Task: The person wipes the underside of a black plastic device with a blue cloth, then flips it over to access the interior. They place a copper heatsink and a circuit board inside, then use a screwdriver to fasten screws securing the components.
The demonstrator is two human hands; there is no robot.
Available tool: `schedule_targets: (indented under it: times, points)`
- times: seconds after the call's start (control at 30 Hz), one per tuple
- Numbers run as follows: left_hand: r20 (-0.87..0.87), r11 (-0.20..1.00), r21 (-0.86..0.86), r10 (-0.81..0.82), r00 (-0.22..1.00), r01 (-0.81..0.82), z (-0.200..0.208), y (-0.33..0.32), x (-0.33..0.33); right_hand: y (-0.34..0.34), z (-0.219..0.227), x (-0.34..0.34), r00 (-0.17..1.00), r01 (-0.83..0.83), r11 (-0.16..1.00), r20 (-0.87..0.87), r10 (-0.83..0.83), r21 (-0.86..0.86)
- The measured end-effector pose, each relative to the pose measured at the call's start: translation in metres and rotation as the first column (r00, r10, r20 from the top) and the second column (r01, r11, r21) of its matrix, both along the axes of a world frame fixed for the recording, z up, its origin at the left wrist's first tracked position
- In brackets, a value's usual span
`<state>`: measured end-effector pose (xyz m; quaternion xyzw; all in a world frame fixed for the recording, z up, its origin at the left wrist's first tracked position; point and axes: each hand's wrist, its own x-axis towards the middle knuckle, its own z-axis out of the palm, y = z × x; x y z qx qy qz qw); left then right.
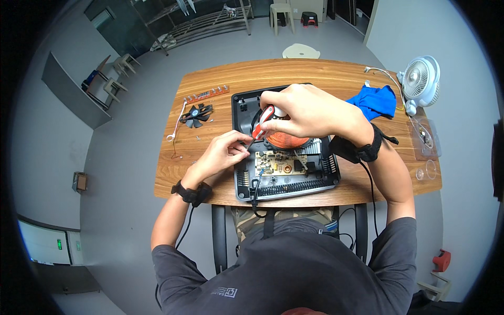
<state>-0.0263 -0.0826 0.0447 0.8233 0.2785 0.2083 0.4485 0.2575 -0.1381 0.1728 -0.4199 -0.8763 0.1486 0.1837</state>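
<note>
Right hand (304, 111): fingers wrapped round chunky red-and-white screwdriver (258, 131); probably light, stiff, handle best. Left hand (220, 152): fingers curled alongside; gripping, can't tell.

Even, moderately bright indoor light covers the desk (294, 71), with paler highlights on the right hand (310, 113) at two o'clock from centre. The dark shirt (294, 262) toward six o'clock gives back little light, while a door panel (44, 247) shines whitish near eight o'clock. Fisheye distortion bows the desk's edges, and black vignetting swallows the corners; the fine parts of the circuit board (270, 161) are too small to make out clearly
</note>
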Motion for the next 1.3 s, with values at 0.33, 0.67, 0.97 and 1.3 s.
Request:
schedule_targets:
  times: [0.33,0.67,0.97,1.3]
  points:
    - [-0.253,0.902,0.426,0.041,0.967,0.073,-0.007,0.004,0.0,0.003,-0.002,0.004,0.994,0.013,0.998,0.11,-0.02,0.064]
    - [-0.35,0.877,0.448,-0.004,0.937,0.171,-0.019,-0.002,0.005,0.017,-0.017,-0.013,0.983,-0.045,0.999,0.179,0.04,0.024]
    - [-0.328,0.886,0.445,0.027,0.944,0.129,-0.029,-0.006,0.005,0.025,-0.018,-0.021,0.982,-0.058,0.998,0.178,0.055,0.011]
    - [-0.326,0.893,0.432,0.022,0.945,0.129,-0.029,-0.004,0.007,0.028,-0.02,-0.019,0.977,-0.043,0.998,0.21,0.05,-0.039]
